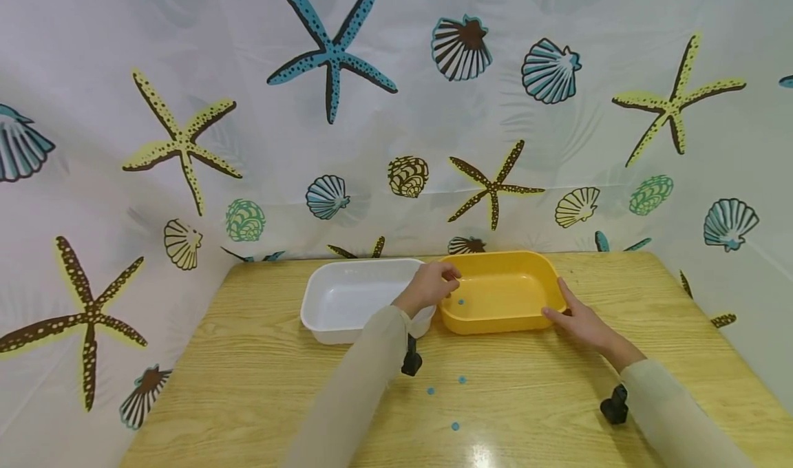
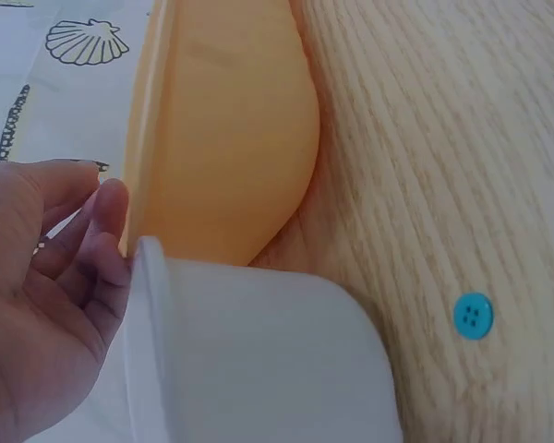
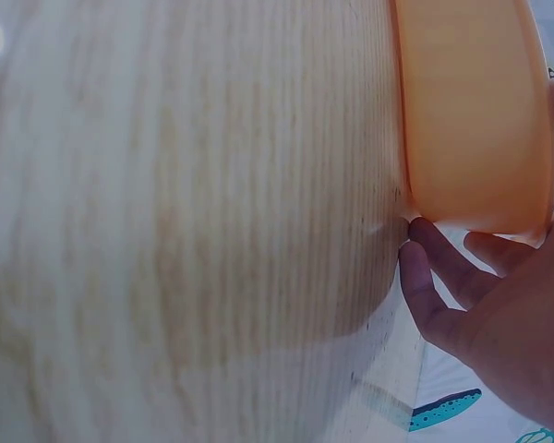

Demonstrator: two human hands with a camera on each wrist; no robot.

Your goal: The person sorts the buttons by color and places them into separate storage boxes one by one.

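Observation:
My left hand (image 1: 431, 285) hovers over the left end of a yellow plastic basin (image 1: 502, 322), its fingers loosely bent and the fingertips near the rim. In the left wrist view, thumb and forefinger show a gap with nothing visible between them. Below that hand a small blue button (image 1: 461, 301) shows inside the yellow basin. At the right front corner of the same basin, my right hand (image 1: 582, 323) holds it, thumb at the rim and fingers along the outer end wall. The white basin (image 1: 337, 335) stands close against the yellow one, partly behind my left forearm.
Several loose blue buttons lie on the wooden table (image 1: 248, 371) in front of the basins, among them a four-holed button (image 2: 474, 316). A white curtain (image 1: 384, 124) with starfish and shells hangs behind the table and along both sides.

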